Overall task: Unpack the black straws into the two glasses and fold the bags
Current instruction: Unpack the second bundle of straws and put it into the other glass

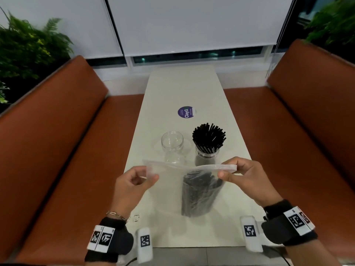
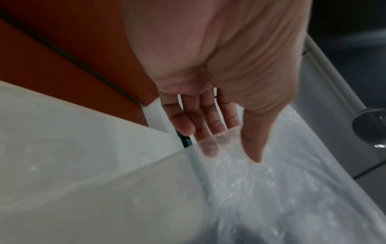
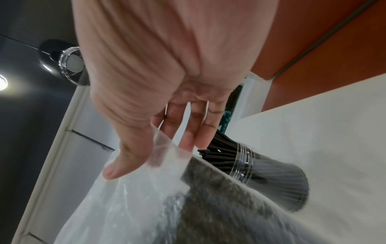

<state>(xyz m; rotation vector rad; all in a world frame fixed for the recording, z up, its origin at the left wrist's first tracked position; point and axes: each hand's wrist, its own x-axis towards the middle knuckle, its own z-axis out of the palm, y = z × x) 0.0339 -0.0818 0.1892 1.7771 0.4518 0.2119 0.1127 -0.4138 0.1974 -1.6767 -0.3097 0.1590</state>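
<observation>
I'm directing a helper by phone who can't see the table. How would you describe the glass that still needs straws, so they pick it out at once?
Find the long white table between the two orange benches, then the purple round sticker on it. Just nearer than the sticker stand two clear glasses side by side, beyond the bag held in both hands. The empty glass is the left one; its neighbour bristles with black straws.

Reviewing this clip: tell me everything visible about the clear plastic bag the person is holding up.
The clear zip-top plastic bag is thin, slightly cloudy film with a thicker seal strip along its top edge. It hangs upright over the near end of the white table, stretched between the left hand and right hand, each pinching a top corner. A bundle of black straws stands inside, toward its right side. Whether the seal is open is unclear.
</observation>
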